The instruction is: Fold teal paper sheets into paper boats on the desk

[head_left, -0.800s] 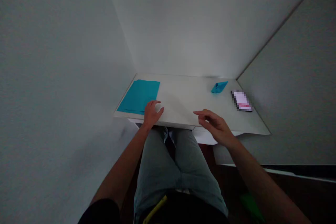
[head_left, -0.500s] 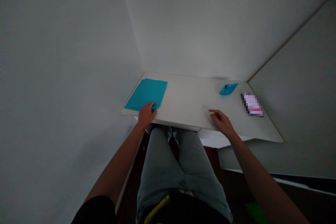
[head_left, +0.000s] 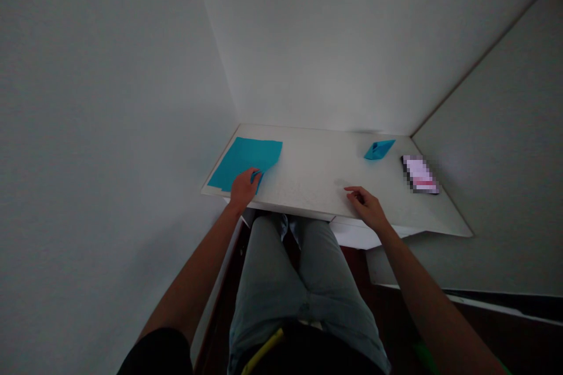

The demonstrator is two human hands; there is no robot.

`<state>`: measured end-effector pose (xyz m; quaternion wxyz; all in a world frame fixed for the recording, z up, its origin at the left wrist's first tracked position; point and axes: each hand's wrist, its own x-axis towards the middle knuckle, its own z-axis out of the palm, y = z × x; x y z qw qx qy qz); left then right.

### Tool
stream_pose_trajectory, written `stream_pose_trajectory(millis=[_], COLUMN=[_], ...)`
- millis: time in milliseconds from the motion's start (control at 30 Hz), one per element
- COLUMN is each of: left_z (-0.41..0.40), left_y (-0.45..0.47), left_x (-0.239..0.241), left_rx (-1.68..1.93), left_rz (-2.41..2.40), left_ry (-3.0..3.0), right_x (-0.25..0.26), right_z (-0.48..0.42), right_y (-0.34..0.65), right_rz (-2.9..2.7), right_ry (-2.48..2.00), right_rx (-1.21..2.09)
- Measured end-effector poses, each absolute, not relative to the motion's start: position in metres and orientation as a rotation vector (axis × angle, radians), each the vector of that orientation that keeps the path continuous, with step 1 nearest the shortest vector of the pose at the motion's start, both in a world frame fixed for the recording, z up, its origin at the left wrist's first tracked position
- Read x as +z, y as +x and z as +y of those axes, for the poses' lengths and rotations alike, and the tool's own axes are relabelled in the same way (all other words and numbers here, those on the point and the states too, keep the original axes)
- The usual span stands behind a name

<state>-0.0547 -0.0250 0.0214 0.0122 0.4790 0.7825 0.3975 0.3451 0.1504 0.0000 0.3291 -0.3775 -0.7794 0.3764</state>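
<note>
Blue sheet (head_left: 246, 155) newly corner-up in left hand (head_left: 244, 188) pinch

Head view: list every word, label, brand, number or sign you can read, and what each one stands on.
No text can be read anywhere in this view.
Phone: its screen is pixelated, so anything on it is unreadable.
Blue sheets: no writing or print visible.
Folded blue paper: no lettering can be made out.
Yellow strip at the person's waist: too blurred to tell.
</note>
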Motion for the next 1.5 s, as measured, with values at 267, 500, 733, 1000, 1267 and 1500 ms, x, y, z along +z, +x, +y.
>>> stream_pose_trajectory(millis=[267, 500, 733, 1000, 1267, 1500], left_z=[-0.002, 0.012, 0.016, 0.004, -0.049, -0.072], left_y=[0.030, 0.098, 0.110, 0.116, 0.084, 0.064], left_x=[0.058, 0.061, 0.057, 0.056, 0.041, 0.014], left_rx=[1.174, 0.969, 0.877, 0.785, 0.610, 0.473], left_rz=[1.943, 1.694, 1.701, 1.728, 1.783, 1.805], left_ry=[1.754, 1.880, 1.962, 2.017, 2.133, 2.226], right_x=[-0.002, 0.012, 0.026, 0.022, 0.003, -0.015], right_z=[0.146, 0.125, 0.115, 0.102, 0.104, 0.116], right_y=[0.335, 0.319, 0.330, 0.346, 0.368, 0.379], right_rz=[-2.064, -2.231, -2.350, -2.386, -2.302, -2.459], right_ry=[-0.856, -0.579, -0.545, -0.583, -0.546, -0.458], right_rx=[0.884, 0.806, 0.781, 0.748, 0.658, 0.602])
